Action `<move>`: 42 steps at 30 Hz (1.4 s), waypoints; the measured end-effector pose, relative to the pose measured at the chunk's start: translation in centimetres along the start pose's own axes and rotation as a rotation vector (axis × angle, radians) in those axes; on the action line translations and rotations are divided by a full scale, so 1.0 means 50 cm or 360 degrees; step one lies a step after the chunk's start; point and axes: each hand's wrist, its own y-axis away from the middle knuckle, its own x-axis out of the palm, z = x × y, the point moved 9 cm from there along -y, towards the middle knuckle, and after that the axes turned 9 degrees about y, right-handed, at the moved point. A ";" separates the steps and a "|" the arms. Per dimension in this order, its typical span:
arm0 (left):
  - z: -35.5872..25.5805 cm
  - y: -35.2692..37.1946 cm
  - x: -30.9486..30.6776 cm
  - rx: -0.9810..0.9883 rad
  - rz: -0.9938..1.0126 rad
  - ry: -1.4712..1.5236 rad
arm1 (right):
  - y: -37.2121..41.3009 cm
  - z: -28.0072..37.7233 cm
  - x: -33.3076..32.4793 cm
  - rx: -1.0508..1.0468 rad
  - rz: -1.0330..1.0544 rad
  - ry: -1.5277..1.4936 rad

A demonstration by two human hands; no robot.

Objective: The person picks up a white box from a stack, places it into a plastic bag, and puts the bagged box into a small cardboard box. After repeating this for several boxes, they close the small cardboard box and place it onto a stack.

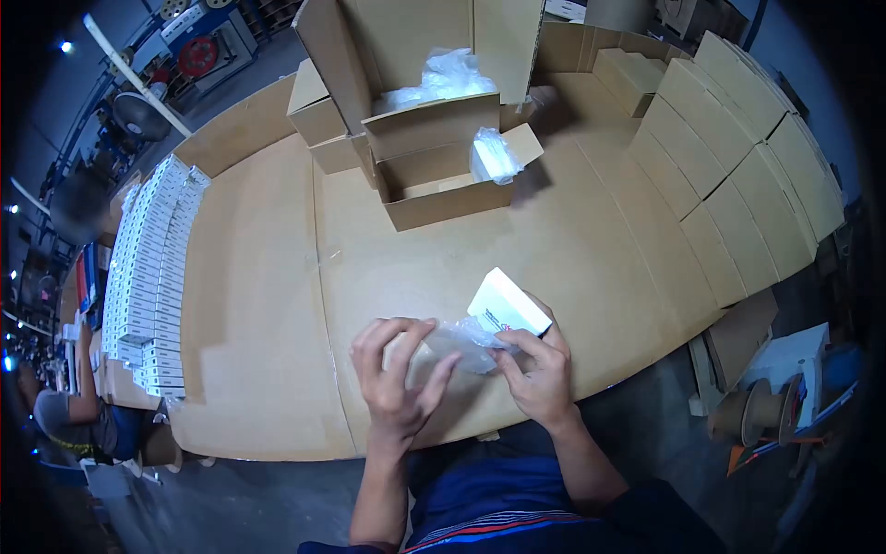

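Note:
Over the cardboard-covered table, my right hand (540, 369) holds a small white box (503, 303) with printing on its face, its outer fingers behind the box. The thumb and forefinger of that hand pinch a clear plastic bag (475, 346) just below the box. My left hand (395, 374) is at the bag's other side, fingers curved and thumb spread well apart. Its fingertips overlap the bag's left edge in this view.
An open carton (452, 205) with a bubble-wrapped bundle (496, 157) stands ahead, before a larger carton (420, 42) containing plastic bags (448, 78). White boxes (152, 268) are stacked at left, brown cartons (729, 166) at right. A person (74, 415) sits far left.

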 end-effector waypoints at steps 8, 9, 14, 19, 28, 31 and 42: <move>-0.022 -0.011 0.042 0.0039 0.0216 0.0096 | -0.005 0.012 -0.003 -0.0039 0.0003 0.0060; -0.027 -0.018 0.040 0.0029 0.0202 0.0114 | -0.004 0.010 -0.003 -0.0023 0.0005 0.0061; -0.010 -0.008 0.058 -0.0056 0.0383 0.0226 | 0.002 -0.001 -0.003 0.0001 0.0009 0.0111; 0.016 0.009 0.078 -0.0274 0.0630 0.0355 | -0.003 0.011 0.001 -0.0078 0.0050 0.0140; 0.070 0.014 0.078 -0.0559 0.0646 0.0446 | 0.002 -0.006 0.012 -0.0012 0.0358 0.0182; 0.076 0.011 0.080 -0.0508 0.0662 0.0409 | 0.006 -0.017 0.007 0.0084 0.0396 0.0165; 0.133 -0.009 0.045 -0.0317 0.0003 0.0850 | 0.028 -0.114 0.009 0.0365 0.0506 -0.0318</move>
